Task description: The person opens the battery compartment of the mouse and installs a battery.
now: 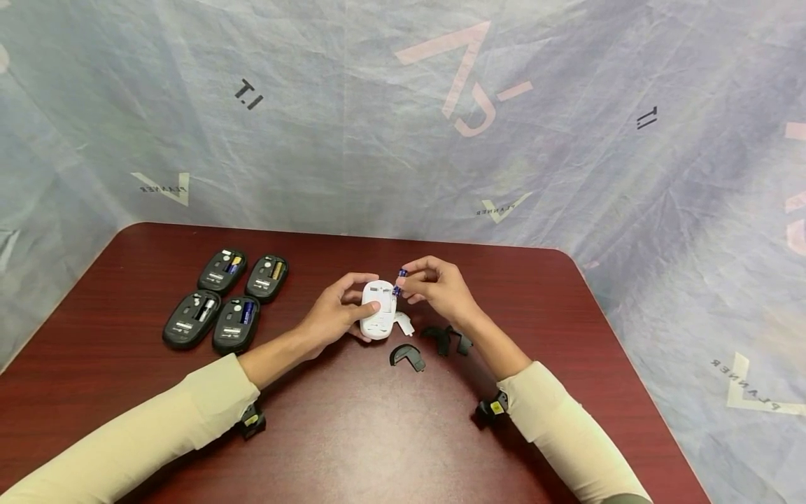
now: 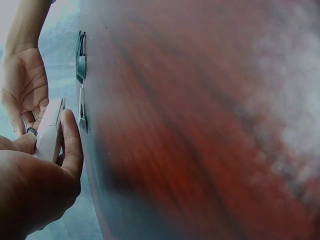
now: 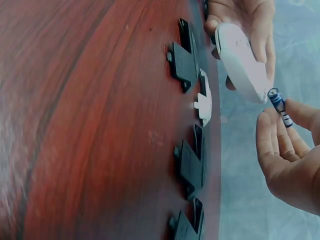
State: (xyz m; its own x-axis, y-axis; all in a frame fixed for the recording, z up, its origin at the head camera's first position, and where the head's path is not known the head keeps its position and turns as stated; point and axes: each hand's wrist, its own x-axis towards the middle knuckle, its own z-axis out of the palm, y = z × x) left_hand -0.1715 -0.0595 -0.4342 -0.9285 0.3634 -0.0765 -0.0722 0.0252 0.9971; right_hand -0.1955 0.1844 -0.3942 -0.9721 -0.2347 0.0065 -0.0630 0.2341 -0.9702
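My left hand (image 1: 330,315) grips a white computer mouse (image 1: 378,323) by its sides, underside up, with its battery compartment uncovered. The thumb lies across the mouse's underside. Just right of the mouse, my right hand (image 1: 443,288) pinches a blue battery (image 1: 400,282) between thumb and fingers. In the right wrist view one end of the battery (image 3: 280,106) is close to the end of the mouse (image 3: 241,62). A white battery cover (image 1: 404,323) lies on the table beside the mouse.
Black battery covers (image 1: 408,357) lie on the dark red table (image 1: 378,434) below and right of the hands. At the left, several black mice (image 1: 234,336) rest underside up with batteries in their open compartments. A printed grey cloth (image 1: 340,140) hangs behind the table.
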